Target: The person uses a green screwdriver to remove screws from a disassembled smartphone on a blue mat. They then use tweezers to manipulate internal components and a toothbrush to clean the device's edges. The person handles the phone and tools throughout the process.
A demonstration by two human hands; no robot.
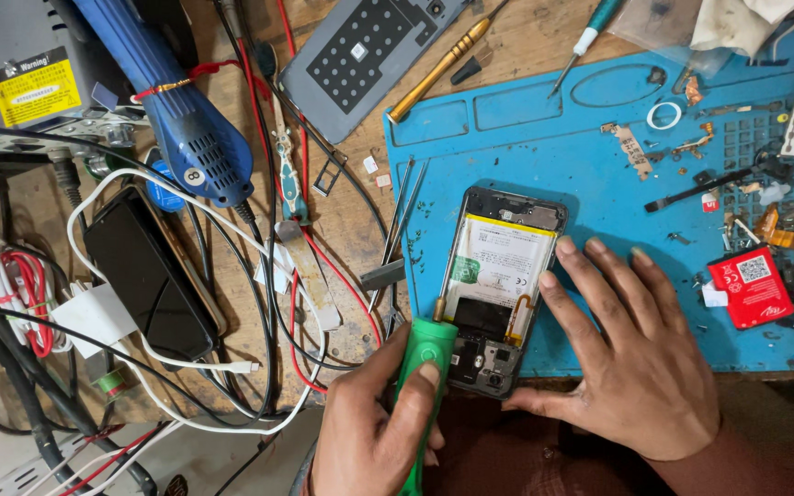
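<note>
My left hand (374, 432) is wrapped around a green electric screwdriver (425, 367), fingers closed on its barrel, thumb along the front. Its metal tip touches the opened phone (504, 285) at the lower left of the battery, just where the dark lower board begins. My right hand (631, 354) lies flat and open, gripping nothing, its fingertips (565, 246) resting on the right edge of the phone and the palm on the blue work mat (544, 138) just beside it.

The phone lies face down with its back off, the white and yellow battery (496, 266) showing, near the front edge of the mat. Just left of the phone, two tweezers (397, 230) lie across the mat's edge. Beyond the phone, up and to the left, rests the grey back cover (360, 60) with a wooden-handled screwdriver (438, 69) beside it. Right of the phone, past my right hand, sits a small red card (751, 285) among loose small parts. Well to the left of the phone lie a black phone (149, 276), a tangle of white and black cables, and a blue hot-air gun (172, 101).
</note>
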